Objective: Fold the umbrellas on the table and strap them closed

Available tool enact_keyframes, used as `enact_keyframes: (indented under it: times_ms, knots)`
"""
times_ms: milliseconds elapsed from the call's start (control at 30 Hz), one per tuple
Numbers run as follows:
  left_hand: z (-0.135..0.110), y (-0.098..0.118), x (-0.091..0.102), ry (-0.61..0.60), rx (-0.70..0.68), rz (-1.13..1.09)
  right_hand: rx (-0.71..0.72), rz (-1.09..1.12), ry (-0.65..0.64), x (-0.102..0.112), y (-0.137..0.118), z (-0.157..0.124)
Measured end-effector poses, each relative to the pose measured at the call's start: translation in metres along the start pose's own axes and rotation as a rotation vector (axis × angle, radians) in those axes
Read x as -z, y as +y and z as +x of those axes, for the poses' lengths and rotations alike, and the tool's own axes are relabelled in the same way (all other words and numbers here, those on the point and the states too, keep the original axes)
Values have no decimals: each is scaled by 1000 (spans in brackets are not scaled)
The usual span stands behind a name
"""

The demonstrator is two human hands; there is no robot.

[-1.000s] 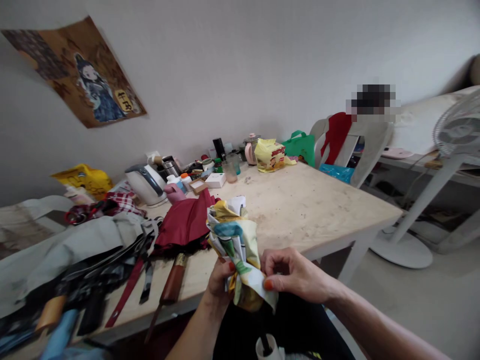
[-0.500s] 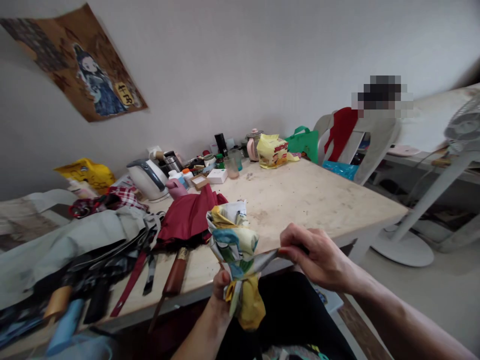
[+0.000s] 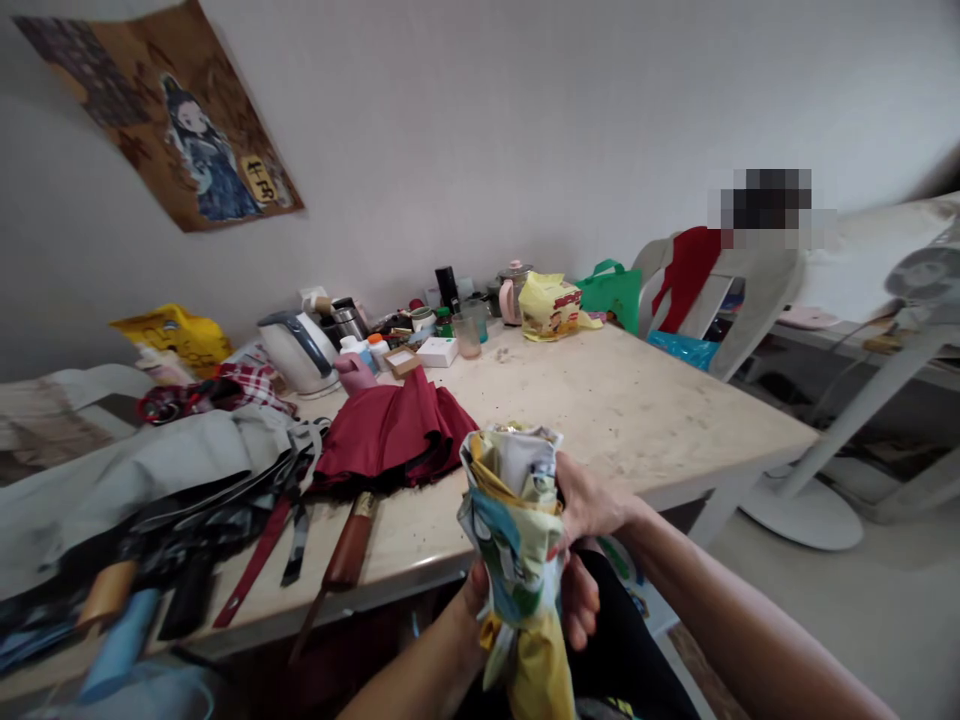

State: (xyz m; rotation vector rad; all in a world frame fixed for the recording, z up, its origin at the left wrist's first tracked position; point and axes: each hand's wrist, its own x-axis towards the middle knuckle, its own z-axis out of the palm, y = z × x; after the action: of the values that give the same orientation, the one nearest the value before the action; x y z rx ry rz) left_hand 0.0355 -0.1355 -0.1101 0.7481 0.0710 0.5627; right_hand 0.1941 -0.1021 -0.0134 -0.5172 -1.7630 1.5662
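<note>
A folded umbrella with colourful printed cloth (image 3: 514, 530) stands upright in front of me, below the table's near edge. My left hand (image 3: 577, 610) is wrapped round its lower part from behind, mostly hidden by the cloth. My right hand (image 3: 589, 497) is closed on the cloth near its top, at the right side. A dark red umbrella (image 3: 394, 435) with a brown wooden handle (image 3: 346, 552) lies on the table just to the left.
The wooden table (image 3: 637, 400) carries a white kettle (image 3: 296, 350), bottles, cups, a yellow snack bag (image 3: 551, 305) and a green bag (image 3: 611, 295). Grey cloth and straps (image 3: 150, 480) pile at the left. A chair with red cloth (image 3: 697, 280) and a fan stand (image 3: 810, 500) are at the right.
My right hand came back from pulling a strap out to the right and now grips the umbrella's top. The umbrella shifted right and stands more upright; my left hand moved lower.
</note>
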Motion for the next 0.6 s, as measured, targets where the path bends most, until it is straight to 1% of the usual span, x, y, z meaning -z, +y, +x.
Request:
enact_keyframes:
  times_ms: [33, 67, 100, 167, 233, 300, 433, 533, 600]
  knots:
    - [-3, 3, -4, -24, 22, -7, -11, -17, -4, -2, -2, -1]
    - [-7, 7, -9, -20, 26, -17, -37, -21, 11, -4, -3, -4]
    - [-12, 12, -14, 15, 19, -12, -74, -15, 49, -6, -3, -6]
    - [-23, 22, -25, 182, -26, 73, -171, -7, 160, -10, -2, -10]
    - [-31, 26, -34, 348, -80, 159, -243, -35, 289, -14, 1, -12]
    - [-36, 23, -40, 420, -112, 187, -265, -85, 360, -15, 5, -13]
    - [-40, 1, -40, 392, -155, 87, -228, -91, 345, -17, 9, -17]
    - [-47, -14, -34, 391, -193, 4, -188, -63, 358, -21, 8, -29]
    - [-56, -21, -28, 403, -181, -40, -170, -63, 356, -25, 8, -41]
